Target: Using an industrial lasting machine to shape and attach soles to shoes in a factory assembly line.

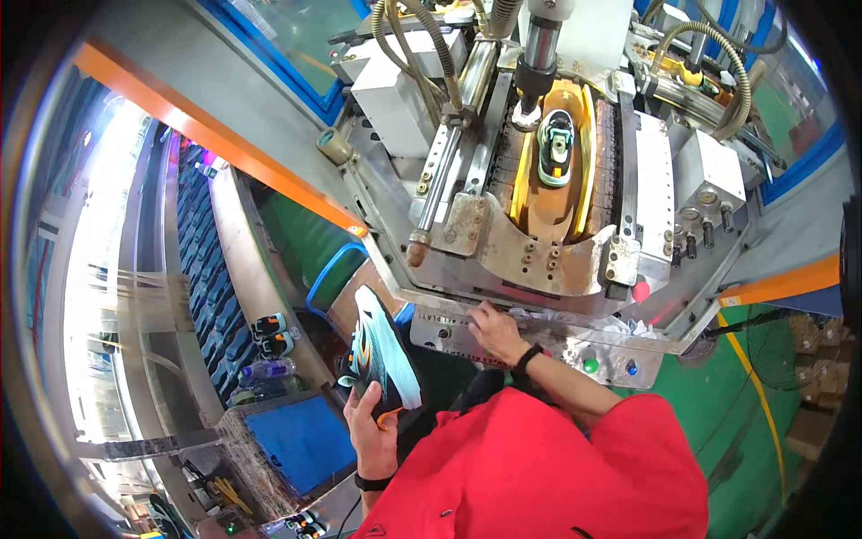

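Note:
My left hand grips a sneaker by its heel end, toe pointing up. The shoe has a dark and light-blue upper, orange touches and a thick white and pale-blue sole. My right hand rests at the front edge of the machine, over the grey button panel; its fingers are loosely bent and apart, with nothing visible in them. Beyond it, in the machine's brown and yellow cradle, sits another shoe, dark with a pale-green rim. A dark press rod comes down beside that shoe.
At the left runs a conveyor with a dark ridged surface. Small shoes and a clear bottle lie near it. A blue pad is close by my left arm. Green and blue buttons sit right of my right hand.

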{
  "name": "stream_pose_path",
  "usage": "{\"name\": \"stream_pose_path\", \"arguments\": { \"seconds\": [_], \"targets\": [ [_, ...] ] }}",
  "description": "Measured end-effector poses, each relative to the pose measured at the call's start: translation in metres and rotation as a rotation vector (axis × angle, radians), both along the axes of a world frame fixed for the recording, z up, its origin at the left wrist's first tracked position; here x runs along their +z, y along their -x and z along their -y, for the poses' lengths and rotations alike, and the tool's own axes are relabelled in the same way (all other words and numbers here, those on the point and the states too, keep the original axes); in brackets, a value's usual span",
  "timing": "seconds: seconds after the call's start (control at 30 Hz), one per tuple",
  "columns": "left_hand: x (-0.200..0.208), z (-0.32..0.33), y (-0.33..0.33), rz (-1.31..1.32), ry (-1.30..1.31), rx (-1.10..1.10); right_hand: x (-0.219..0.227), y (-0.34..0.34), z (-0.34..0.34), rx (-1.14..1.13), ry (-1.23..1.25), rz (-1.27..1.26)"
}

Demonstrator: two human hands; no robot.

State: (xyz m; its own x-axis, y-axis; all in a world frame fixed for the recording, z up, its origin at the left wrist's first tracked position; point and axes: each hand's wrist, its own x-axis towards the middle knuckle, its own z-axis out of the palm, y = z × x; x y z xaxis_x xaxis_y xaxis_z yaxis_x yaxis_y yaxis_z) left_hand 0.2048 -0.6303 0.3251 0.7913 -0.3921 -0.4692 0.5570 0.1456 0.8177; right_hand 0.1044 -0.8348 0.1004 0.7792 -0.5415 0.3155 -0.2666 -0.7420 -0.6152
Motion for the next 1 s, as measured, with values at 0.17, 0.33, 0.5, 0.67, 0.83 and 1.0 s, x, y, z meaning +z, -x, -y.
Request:
{"name": "stream_pose_path", "arguments": {
  "seconds": [0.17,0.33,0.5,0.67,0.83,1.0],
  "targets": [
    [-0.014,-0.014,0.001,0.012,0.006,0.047,0.181,0.009,0.05,-0.002,0.001,0.406],
    [-0.012,-0.004,0.002,-0.031,0.037,0.027,0.098,-0.003,0.018,0.108,0.103,0.156],
    [-0.003,-0.006,0.018,-0.038,-0.041,0.081,-0.039,-0.005,-0.016,0.135,0.067,-0.176],
    [-0.01,-0.013,0.023,-0.038,-0.037,0.111,-0.035,-0.001,-0.011,0.102,0.042,-0.11],
    [-0.016,-0.023,0.027,-0.055,-0.034,0.125,0.169,0.006,0.048,0.075,-0.113,0.49],
    [-0.028,-0.028,0.029,-0.065,-0.025,0.111,0.363,-0.001,0.239,-0.487,0.353,0.877]
  ]
}}
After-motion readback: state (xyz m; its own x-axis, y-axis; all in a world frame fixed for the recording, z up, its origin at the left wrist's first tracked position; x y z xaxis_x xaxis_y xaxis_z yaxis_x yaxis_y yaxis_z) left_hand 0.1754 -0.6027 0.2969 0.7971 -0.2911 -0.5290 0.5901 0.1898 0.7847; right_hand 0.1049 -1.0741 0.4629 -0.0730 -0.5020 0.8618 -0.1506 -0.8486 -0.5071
